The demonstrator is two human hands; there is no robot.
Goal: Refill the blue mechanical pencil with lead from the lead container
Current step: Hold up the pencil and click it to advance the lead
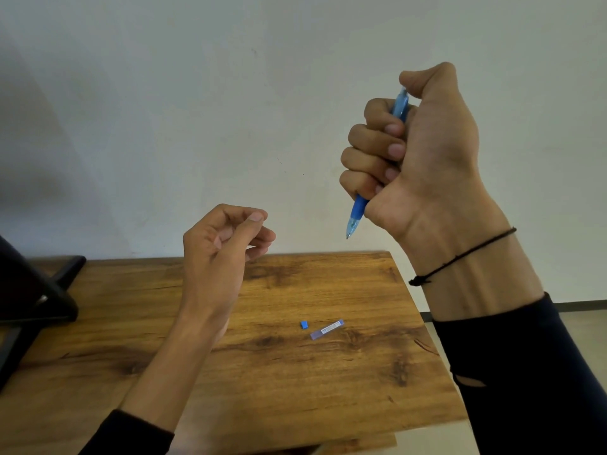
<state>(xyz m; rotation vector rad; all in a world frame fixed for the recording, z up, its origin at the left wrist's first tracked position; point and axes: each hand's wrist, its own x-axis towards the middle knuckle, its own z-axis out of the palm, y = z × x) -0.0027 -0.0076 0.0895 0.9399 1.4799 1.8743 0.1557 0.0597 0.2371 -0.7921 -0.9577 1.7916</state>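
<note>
My right hand (417,152) is raised in a fist around the blue mechanical pencil (358,210), tip pointing down, with the thumb over its top end. My left hand (220,251) hovers lower and to the left above the wooden table (230,372), fingers curled and thumb against the fingertips; I cannot tell whether anything thin is pinched there. The clear lead container (327,329) lies flat on the table, and a small blue cap (304,324) sits just left of it.
A black stand or chair frame (36,300) occupies the table's left edge. A plain pale wall rises behind the table. The table's right edge drops to a light floor (578,326).
</note>
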